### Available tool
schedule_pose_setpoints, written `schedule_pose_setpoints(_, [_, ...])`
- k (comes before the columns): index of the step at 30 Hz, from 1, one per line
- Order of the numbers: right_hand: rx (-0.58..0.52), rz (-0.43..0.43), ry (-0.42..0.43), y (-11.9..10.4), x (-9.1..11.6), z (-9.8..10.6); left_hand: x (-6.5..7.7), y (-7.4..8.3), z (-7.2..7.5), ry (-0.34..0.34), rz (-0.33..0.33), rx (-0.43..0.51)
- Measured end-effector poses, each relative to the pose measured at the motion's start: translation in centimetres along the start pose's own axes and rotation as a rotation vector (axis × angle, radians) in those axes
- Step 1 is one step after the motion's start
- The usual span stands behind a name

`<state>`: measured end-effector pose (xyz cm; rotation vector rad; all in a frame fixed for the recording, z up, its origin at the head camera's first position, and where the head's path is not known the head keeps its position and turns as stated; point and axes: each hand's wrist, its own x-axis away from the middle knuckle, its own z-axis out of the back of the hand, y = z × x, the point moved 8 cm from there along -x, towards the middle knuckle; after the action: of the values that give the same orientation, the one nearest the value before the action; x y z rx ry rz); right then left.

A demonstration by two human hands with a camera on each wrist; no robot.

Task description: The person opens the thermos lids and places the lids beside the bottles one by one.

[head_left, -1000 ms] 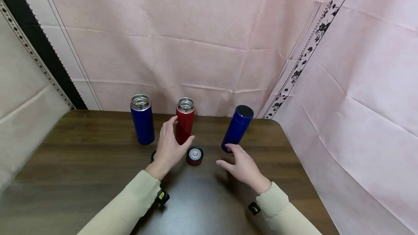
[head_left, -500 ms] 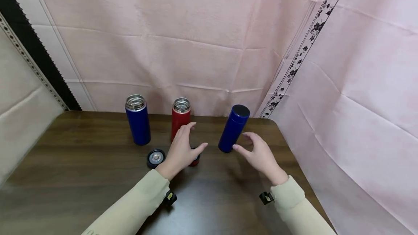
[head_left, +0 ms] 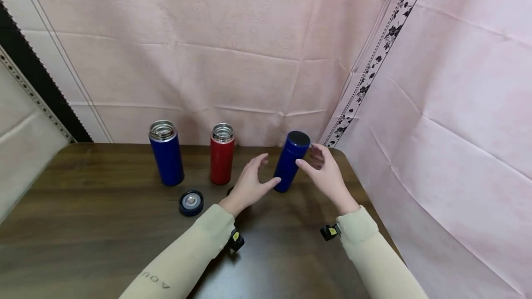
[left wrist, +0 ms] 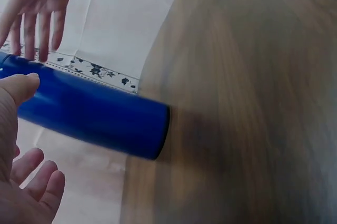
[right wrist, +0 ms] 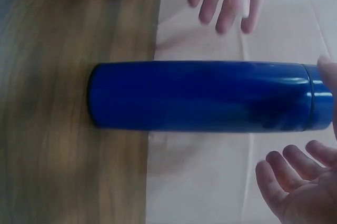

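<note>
A blue thermos (head_left: 287,165) with its dark-topped lid on stands upright at the right of the table, between the two hands. My left hand (head_left: 251,183) is to its left, fingers spread and thumb pointing at its lower body. On the other side is my right hand (head_left: 328,174), fingers loosely bent beside the lid and thumb tip by the lid seam. In the right wrist view, a gap shows between the thermos (right wrist: 200,97) and the right fingers (right wrist: 287,174). The left wrist view has the left thumb (left wrist: 21,87) overlapping the thermos.
A lidless blue thermos (head_left: 168,158) and a lidless red thermos (head_left: 222,156) stand at the table's back left. An upturned dark lid (head_left: 191,203) lies in front of them. The left wrist mostly hides another lid. Pink cloth (head_left: 208,82) hangs behind the wooden table (head_left: 104,220).
The left hand has moved right, from the red thermos to the capped blue one, uncovering the dark lid. My right hand has risen along the capped thermos's right side toward its lid.
</note>
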<state>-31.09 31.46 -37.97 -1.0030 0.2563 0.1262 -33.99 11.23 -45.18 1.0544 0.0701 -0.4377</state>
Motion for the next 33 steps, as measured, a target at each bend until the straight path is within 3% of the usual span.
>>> schedule_pose_setpoints(8, [-0.049,-0.043,0.087,0.5,-1.9,-1.2,-0.8,0.5,-3.1,-0.094,-0.001,0.059])
schedule_pose_setpoints(13, [-0.021,-0.046,0.153,0.2,-2.2,-1.3,-0.9,0.5,-3.8,-0.113,-0.013,0.072])
schedule_pose_setpoints(20, [0.0,0.064,0.175,-0.7,-1.2,-1.4,-0.5,0.0,-4.2,-0.106,0.015,0.073])
schedule_pose_setpoints(26, [0.063,0.184,0.246,-1.8,0.6,-1.5,0.1,0.2,-4.3,-0.111,0.017,0.079])
schedule_pose_setpoints(33, [0.109,0.249,0.294,-3.7,2.0,-0.9,1.1,0.9,-4.3,-0.141,0.025,0.08])
